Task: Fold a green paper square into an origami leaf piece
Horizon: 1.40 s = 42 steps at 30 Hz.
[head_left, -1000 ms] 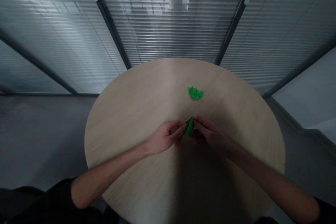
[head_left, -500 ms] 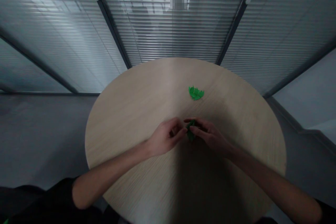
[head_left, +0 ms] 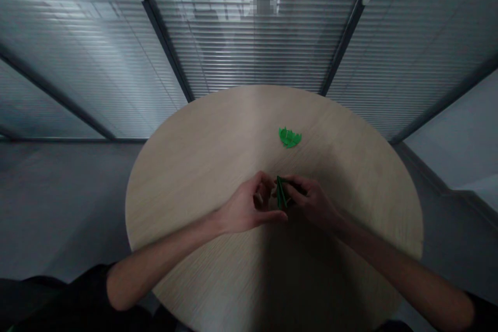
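Note:
Over the middle of the table, my right hand point(head_left: 311, 197) pinches a small folded piece of dark green paper point(head_left: 280, 194) between thumb and fingers. Two narrow green edges stand out from it, meeting at the top and parted lower down. My left hand point(head_left: 249, 206) is just to its left, thumb stretched out below the piece and fingers curved above, with a gap between them. Whether the left fingertips touch the green piece I cannot tell. Farther back lies a bright green piece point(head_left: 290, 138) with a jagged upper edge and a rounded lower side.
The round wooden table point(head_left: 187, 166) has a pale grain, and my shadow falls across its near part. Behind it stand glass partitions with blinds point(head_left: 257, 57) in dark frames. Grey floor point(head_left: 70, 197) shows on both sides.
My left thumb and fingers have spread apart from their pinch at the green piece. The piece has turned in my right hand, so its two narrow edges now show.

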### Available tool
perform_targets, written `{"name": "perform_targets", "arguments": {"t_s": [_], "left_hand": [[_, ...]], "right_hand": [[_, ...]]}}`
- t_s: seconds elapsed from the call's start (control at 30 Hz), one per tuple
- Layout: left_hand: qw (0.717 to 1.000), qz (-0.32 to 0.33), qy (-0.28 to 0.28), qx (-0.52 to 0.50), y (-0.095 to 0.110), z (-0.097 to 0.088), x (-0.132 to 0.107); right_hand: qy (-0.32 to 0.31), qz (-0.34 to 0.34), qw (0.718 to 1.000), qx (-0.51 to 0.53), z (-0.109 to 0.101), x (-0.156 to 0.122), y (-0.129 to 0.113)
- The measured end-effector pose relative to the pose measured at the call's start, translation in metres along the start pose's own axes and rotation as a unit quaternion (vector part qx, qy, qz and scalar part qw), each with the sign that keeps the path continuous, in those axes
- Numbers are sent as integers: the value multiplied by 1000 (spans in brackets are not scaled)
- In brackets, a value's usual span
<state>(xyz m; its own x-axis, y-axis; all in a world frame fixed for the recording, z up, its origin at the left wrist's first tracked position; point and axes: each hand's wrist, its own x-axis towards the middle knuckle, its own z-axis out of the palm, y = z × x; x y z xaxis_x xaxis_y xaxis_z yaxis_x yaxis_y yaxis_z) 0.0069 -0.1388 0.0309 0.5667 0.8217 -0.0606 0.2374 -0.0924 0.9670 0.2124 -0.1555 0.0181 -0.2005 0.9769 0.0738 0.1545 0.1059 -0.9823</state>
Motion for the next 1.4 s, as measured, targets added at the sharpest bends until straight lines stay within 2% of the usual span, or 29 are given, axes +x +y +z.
{"name": "perform_targets", "arguments": {"t_s": [0.13, 0.4, 0.53, 0.67, 1.0, 1.13, 1.4], "left_hand": [[999, 24, 22, 25, -1, 3, 0], [994, 87, 52, 28, -8, -3, 3], [994, 81, 59, 37, -12, -5, 4], [994, 77, 62, 38, -11, -5, 5], [970, 161, 68, 168, -10, -10, 4], [969, 157, 55, 180, -11, -10, 4], [970, 148, 75, 179, -10, -8, 4]], "right_hand": [[24, 14, 1000, -2, 2, -2, -1], [-18, 58, 992, 111, -1, -2, -2], [-36, 84, 985, 147, -4, -1, -4], [-21, 99, 981, 168, -3, -1, -5], [4, 152, 963, 223, -6, 0, -3], [5, 169, 957, 238, -6, 2, -1], [-35, 176, 953, 243, -1, 1, -4]]}}
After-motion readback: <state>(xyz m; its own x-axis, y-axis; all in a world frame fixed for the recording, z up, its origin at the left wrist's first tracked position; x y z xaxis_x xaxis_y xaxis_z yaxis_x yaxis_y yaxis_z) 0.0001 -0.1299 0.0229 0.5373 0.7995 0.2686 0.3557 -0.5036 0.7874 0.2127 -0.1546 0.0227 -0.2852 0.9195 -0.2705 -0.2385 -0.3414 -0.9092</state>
